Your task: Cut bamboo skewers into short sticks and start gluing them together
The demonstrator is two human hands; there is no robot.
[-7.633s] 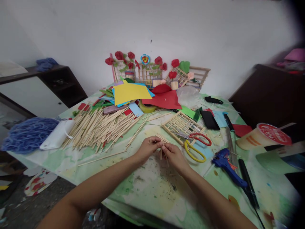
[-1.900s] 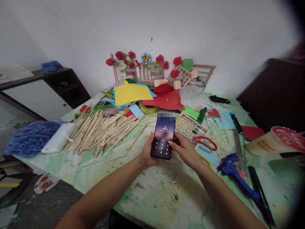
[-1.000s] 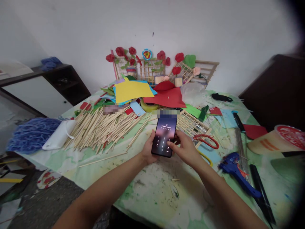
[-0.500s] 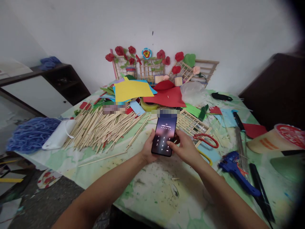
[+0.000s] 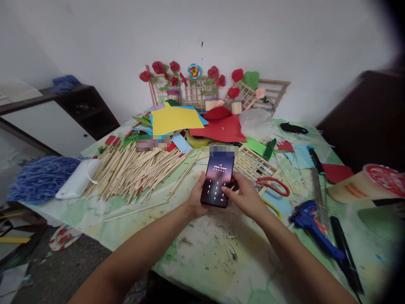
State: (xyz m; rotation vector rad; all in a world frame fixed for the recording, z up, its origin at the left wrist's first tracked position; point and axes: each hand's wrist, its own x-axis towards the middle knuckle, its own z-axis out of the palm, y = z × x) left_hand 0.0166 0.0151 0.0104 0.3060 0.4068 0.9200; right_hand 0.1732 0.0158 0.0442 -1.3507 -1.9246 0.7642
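A dark smartphone (image 5: 217, 181) is held upright over the near middle of the table, its lit screen showing a number keypad. My left hand (image 5: 198, 196) is closed round its left edge and lower back, most of the fingers hidden behind it. At the right edge my right hand (image 5: 243, 192) grips it too, the thumb resting on the keypad's right side and the other fingers partly hidden. Just beyond my right hand lie red-handled scissors (image 5: 275, 185) and a small stick lattice (image 5: 253, 160).
Loose wooden sticks (image 5: 136, 169) are heaped to the left, beside blue yarn (image 5: 44, 177). Yellow paper (image 5: 177, 119) and red paper (image 5: 221, 126) lie further back, before lattices with paper flowers. A blue glue gun (image 5: 316, 232) and a sealed drink cup (image 5: 363, 185) stand at right.
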